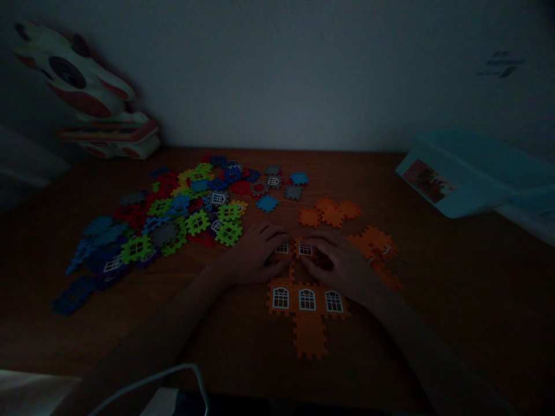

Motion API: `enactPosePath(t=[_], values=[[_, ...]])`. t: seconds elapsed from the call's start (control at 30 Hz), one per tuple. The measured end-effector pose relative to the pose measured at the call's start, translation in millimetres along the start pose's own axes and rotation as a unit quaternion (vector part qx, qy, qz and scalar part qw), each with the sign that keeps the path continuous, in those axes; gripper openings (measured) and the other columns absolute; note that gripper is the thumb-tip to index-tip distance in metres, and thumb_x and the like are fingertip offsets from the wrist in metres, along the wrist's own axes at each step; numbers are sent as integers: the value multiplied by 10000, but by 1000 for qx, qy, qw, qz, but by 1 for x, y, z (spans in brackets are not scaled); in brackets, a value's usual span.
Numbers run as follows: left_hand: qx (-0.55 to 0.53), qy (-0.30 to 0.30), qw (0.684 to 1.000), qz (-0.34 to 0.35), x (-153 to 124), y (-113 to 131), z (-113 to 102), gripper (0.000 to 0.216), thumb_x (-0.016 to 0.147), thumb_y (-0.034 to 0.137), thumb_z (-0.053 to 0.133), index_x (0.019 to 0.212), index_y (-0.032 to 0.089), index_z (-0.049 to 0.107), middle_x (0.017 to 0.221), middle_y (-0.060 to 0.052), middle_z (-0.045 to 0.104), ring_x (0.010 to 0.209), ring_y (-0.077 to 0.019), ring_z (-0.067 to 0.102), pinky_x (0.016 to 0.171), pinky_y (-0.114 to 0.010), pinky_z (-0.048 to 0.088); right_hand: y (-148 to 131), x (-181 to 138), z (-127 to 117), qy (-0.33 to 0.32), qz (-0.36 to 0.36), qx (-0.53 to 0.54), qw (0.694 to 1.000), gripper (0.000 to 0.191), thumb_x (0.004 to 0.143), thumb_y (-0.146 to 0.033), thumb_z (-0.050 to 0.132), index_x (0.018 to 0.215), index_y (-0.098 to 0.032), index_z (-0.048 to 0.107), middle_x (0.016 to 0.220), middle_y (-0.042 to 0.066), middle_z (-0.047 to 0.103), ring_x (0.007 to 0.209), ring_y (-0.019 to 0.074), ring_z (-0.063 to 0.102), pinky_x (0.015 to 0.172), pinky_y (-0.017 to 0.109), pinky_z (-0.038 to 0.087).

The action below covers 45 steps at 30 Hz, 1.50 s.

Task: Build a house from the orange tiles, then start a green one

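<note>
Close together at the middle of the table are my two hands, each with its fingers closed on an orange interlocking tile. My left hand (259, 254) grips the left window tile (282, 248), partly covered by its fingers. My right hand (340, 263) pinches the right window tile (305, 249), whose edge meets the left one. Whether the two are locked together I cannot tell. Just below lies a joined row of orange tiles (293, 299) with three white arched windows. A plain orange tile (310, 338) is attached under its middle.
Several loose orange tiles (333, 212) lie beyond my hands, and an orange pile (373, 241) sits beside my right wrist. Mixed coloured tiles (197, 222) spread across the left. A toy keyboard (110, 132) stands back left, a light blue bin (472, 173) right. A white cable (160, 374) crosses the front.
</note>
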State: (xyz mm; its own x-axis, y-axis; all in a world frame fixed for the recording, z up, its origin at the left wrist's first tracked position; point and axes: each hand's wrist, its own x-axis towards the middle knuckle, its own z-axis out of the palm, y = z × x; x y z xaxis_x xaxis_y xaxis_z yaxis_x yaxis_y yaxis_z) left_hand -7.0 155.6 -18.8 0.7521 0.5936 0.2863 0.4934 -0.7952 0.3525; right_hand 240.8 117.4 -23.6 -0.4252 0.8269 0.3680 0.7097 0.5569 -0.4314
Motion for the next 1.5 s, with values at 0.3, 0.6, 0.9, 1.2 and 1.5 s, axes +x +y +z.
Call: enactPosePath(t=[0.3,0.6,0.9,1.2,1.5], values=[[-5,9,1000,7,1,-1,0,427,957,408,545,1323,188,562,1281,-118,614,1178,-285,529,999,-462,463,0,-2,2,-9,-31,-22,999,246,937,-307,624,1171,-275,693,1225,80,649,1134,248,608,978,470,522],[-7,11,1000,16,0,-2,1,401,963,398,555,1322,222,590,1279,-110,615,1174,-278,536,976,-467,478,-2,-2,0,-15,-57,-41,997,278,958,-262,589,1216,-270,691,1294,101,614,1153,261,602,975,488,536],[-8,16,1000,15,-1,-6,4,385,970,371,564,1317,211,612,1292,-110,611,1191,-272,522,1001,-461,472,-6,-1,0,-14,-52,-41,998,266,964,-269,585,1205,-257,698,1282,105,624,1155,268,609,975,489,538],[-4,8,1000,18,-1,-8,5,376,982,350,542,1332,234,615,1299,-106,602,1195,-275,515,1007,-476,463,-7,-1,0,-16,-44,-38,998,264,939,-231,601,1187,-248,692,1243,110,622,1126,267,603,952,484,539],[-25,15,1000,5,1,-7,5,355,970,359,569,1292,219,625,1258,-92,629,1180,-258,534,1003,-453,475,-10,-1,0,-26,-44,-53,997,283,930,-218,609,1201,-239,688,1244,114,617,1111,268,604,938,475,539]])
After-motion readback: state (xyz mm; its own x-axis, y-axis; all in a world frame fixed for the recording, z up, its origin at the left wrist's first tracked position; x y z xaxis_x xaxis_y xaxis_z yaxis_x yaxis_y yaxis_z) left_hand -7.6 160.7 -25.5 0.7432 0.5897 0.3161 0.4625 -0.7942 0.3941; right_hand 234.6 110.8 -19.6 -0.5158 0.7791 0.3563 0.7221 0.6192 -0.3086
